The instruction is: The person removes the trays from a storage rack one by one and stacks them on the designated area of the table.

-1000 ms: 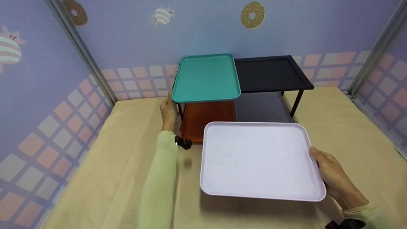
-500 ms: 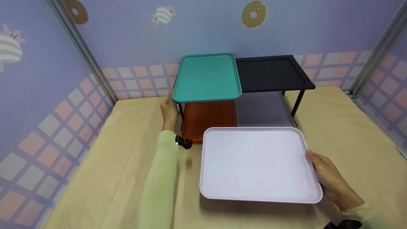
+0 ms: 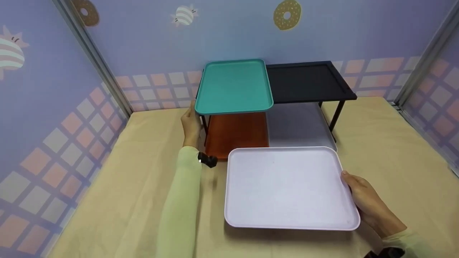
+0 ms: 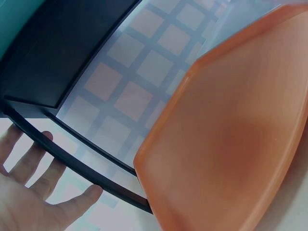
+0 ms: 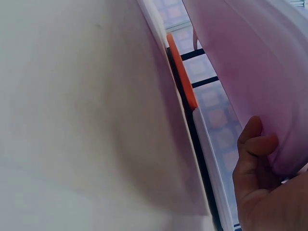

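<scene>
My right hand (image 3: 371, 200) grips the right edge of a white rectangular tray (image 3: 287, 186), thumb on top. Its curled fingers show against the tray's pinkish underside (image 5: 260, 72) in the right wrist view. The tray hangs above the cloth, slightly tilted. My left hand (image 3: 191, 123) is at the left side of a black two-tier rack (image 3: 308, 82). In the left wrist view its spread, fairly straight fingers touch a black leg (image 4: 72, 162). On the rack's top left lies a teal tray (image 3: 235, 86). Below are an orange-brown tray (image 3: 236, 132) and a greyish-white tray (image 3: 297, 122).
A beige cloth (image 3: 125, 186) covers the table. Behind the rack stands a purple wall (image 3: 229, 28) printed with doughnuts and squares. Another patterned wall (image 3: 46, 107) rises at the left, with metal posts (image 3: 91, 53) at the corners.
My right hand has drawn the white tray slightly toward me and left, so more of the greyish-white tray on the lower tier shows. My left hand keeps its place at the rack.
</scene>
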Demonstrator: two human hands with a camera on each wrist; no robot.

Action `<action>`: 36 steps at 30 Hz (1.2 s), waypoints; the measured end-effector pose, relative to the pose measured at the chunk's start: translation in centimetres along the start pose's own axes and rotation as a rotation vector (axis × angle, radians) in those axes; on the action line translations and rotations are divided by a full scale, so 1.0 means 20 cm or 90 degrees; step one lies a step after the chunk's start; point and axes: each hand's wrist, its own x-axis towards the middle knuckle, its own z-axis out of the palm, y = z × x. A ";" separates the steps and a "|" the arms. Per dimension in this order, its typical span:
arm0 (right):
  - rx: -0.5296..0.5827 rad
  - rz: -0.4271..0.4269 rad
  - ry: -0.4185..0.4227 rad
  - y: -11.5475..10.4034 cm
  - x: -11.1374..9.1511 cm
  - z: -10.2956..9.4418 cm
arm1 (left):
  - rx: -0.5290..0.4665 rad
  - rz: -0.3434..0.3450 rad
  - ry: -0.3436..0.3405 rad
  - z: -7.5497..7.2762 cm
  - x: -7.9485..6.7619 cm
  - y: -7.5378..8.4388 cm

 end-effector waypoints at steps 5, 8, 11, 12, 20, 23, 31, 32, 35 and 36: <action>0.005 0.004 -0.009 0.01 0.00 0.01 | -0.007 -0.003 -0.008 0.00 0.00 0.00; 0.004 0.010 -0.021 0.01 0.00 0.01 | -0.006 -0.002 -0.015 0.00 0.00 0.01; -0.008 0.017 -0.027 0.02 0.01 0.02 | -0.003 -0.003 -0.019 0.00 -0.01 0.01; -0.011 0.018 -0.030 0.02 0.01 0.02 | -0.002 -0.003 -0.018 -0.01 -0.01 0.01; -0.004 0.014 -0.027 0.03 0.01 0.03 | -0.007 -0.003 -0.017 -0.01 0.00 0.00; -0.003 0.012 -0.028 0.04 0.01 0.03 | -0.013 -0.006 -0.020 -0.01 0.00 0.01; 0.015 0.011 -0.042 0.04 0.01 0.03 | -0.002 -0.004 -0.020 -0.01 -0.01 0.01; 0.018 0.011 -0.046 0.04 0.01 0.03 | -0.001 -0.003 -0.019 -0.01 -0.01 0.01; 0.022 0.012 -0.066 0.04 0.01 0.03 | -0.001 0.000 -0.018 -0.01 0.00 0.01; 0.022 0.012 -0.073 0.05 0.01 0.03 | -0.001 0.002 -0.018 -0.01 0.00 0.00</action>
